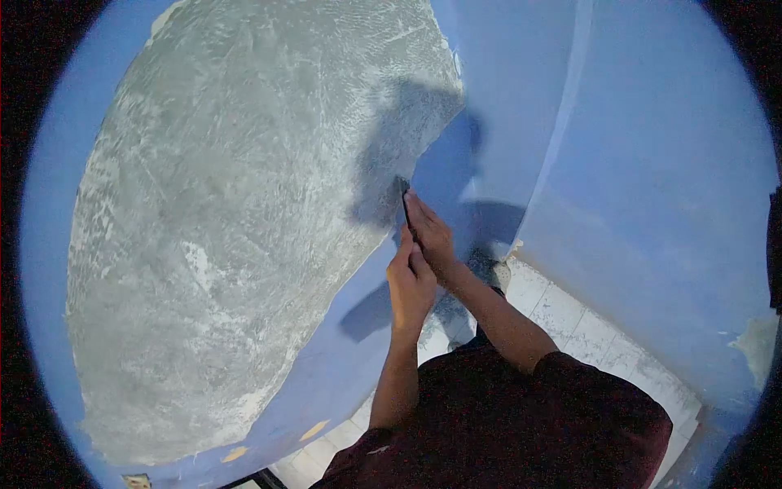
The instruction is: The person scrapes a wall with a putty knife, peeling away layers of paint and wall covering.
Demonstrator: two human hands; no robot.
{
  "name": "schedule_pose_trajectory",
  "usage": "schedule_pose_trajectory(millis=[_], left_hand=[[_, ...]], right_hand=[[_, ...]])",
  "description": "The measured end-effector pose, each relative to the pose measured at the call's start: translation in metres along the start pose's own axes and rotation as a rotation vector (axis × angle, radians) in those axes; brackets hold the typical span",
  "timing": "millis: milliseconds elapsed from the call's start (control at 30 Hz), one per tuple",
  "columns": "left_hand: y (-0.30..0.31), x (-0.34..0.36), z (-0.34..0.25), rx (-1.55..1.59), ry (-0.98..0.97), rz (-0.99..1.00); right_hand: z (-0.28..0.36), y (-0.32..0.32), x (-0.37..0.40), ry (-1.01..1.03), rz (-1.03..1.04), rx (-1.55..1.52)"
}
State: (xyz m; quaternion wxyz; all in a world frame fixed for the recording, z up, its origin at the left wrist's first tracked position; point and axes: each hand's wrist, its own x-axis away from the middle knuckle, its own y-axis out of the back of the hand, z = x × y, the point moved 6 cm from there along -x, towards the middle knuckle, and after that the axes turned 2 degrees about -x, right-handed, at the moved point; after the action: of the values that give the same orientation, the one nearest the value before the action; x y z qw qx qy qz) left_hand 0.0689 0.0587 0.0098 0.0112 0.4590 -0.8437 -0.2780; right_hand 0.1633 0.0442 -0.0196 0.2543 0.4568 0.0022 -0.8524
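Note:
A scraper (404, 196) with a narrow dark body meets the wall near the right edge of a large grey bare patch (220, 204), where the blue paint is gone. My right hand (432, 235) is closed around its upper part, close to the blade end. Lower down, my left hand (410, 279) grips the handle end with fingers and thumb. Much of the handle is hidden by my fingers. A shadow of my head and arms falls over the wall around the scraper.
Blue painted wall (521, 73) surrounds the patch and turns a corner on the right. Below lies a white tiled floor (570, 314) with dusty debris. A wall socket box (137, 481) sits at the lower left. Another bare spot (757, 350) marks the right wall.

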Motion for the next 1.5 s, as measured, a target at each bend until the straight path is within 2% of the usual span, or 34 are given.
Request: schedule_pose_trajectory(millis=[133, 200, 300, 333, 367, 400, 433, 500, 533, 567, 600, 633, 700, 800, 867, 1033, 1100, 1133, 1200, 1333, 1400, 1433, 1500], left_hand=[[0.009, 0.005, -0.008, 0.063, -0.059, -0.028], [0.013, 0.009, -0.005, 0.031, -0.013, 0.03], [0.016, 0.018, 0.024, -0.082, -0.045, -0.018], [0.022, 0.02, 0.018, -0.081, -0.045, -0.025], [0.026, 0.022, 0.016, -0.053, 0.049, -0.007], [0.029, 0.023, 0.016, -0.022, 0.143, 0.01], [0.033, 0.023, 0.015, -0.018, 0.144, 0.001], [0.041, 0.02, 0.011, -0.076, 0.084, -0.01], [0.043, 0.018, 0.009, -0.072, 0.081, -0.019], [0.047, 0.017, 0.002, -0.174, 0.0, -0.069], [0.049, 0.016, -0.005, -0.277, -0.081, -0.117], [0.048, 0.013, -0.005, -0.272, -0.079, -0.118], [0.042, 0.007, -0.009, -0.3, -0.14, -0.136], [0.037, 0.008, -0.015, -0.327, -0.092, -0.128], [0.033, 0.01, -0.016, -0.321, -0.061, -0.114], [0.025, 0.012, -0.008, -0.373, 0.017, -0.12], [0.027, 0.01, -0.007, -0.377, 0.079, -0.145], [0.027, 0.008, -0.008, -0.385, 0.09, -0.159], [0.023, 0.002, -0.008, -0.468, 0.093, -0.163], [0.01, -0.003, -0.013, -0.467, 0.057, -0.199], [0.007, 0.002, -0.006, -0.116, 0.186, -0.102], [0.01, 0.007, -0.008, -0.112, 0.195, -0.117], [0.017, 0.021, -0.014, 0.104, 0.238, -0.129]], right_hand=[[0.006, 0.005, -0.001, -0.051, 0.075, 0.073], [0.005, 0.007, 0.005, -0.078, 0.077, 0.09], [-0.006, 0.006, 0.035, -0.058, 0.107, 0.087], [-0.012, 0.009, 0.051, -0.143, 0.144, 0.127], [-0.019, 0.013, 0.066, -0.227, 0.181, 0.166], [-0.028, 0.017, 0.082, -0.322, 0.226, 0.107], [-0.037, 0.021, 0.099, -0.416, 0.272, 0.049], [-0.053, 0.033, 0.139, -0.422, 0.391, 0.215], [-0.064, 0.04, 0.161, -0.374, 0.482, 0.301], [-0.074, 0.048, 0.183, -0.327, 0.572, 0.388], [-0.081, 0.058, 0.204, -0.321, 0.59, 0.413], [-0.083, 0.069, 0.224, -0.317, 0.61, 0.44], [-0.09, 0.089, 0.26, -0.485, 0.78, 0.45], [-0.067, 0.121, 0.27, -0.598, 0.752, 0.37], [-0.066, 0.126, 0.279, -0.6, 0.769, 0.344], [-0.078, 0.111, 0.28, -0.617, 0.876, 0.331], [-0.088, 0.099, 0.268, -0.623, 0.757, 0.138], [-0.094, 0.092, 0.265, -0.614, 0.771, 0.126], [-0.099, 0.079, 0.252, -0.411, 0.824, 0.189], [-0.078, 0.086, 0.19, -0.253, 0.858, 0.074], [-0.08, 0.096, 0.162, -0.225, 0.898, 0.04], [-0.09, 0.103, 0.156, -0.214, 0.912, 0.037], [-0.117, 0.12, 0.145, -0.345, 0.894, -0.018]])
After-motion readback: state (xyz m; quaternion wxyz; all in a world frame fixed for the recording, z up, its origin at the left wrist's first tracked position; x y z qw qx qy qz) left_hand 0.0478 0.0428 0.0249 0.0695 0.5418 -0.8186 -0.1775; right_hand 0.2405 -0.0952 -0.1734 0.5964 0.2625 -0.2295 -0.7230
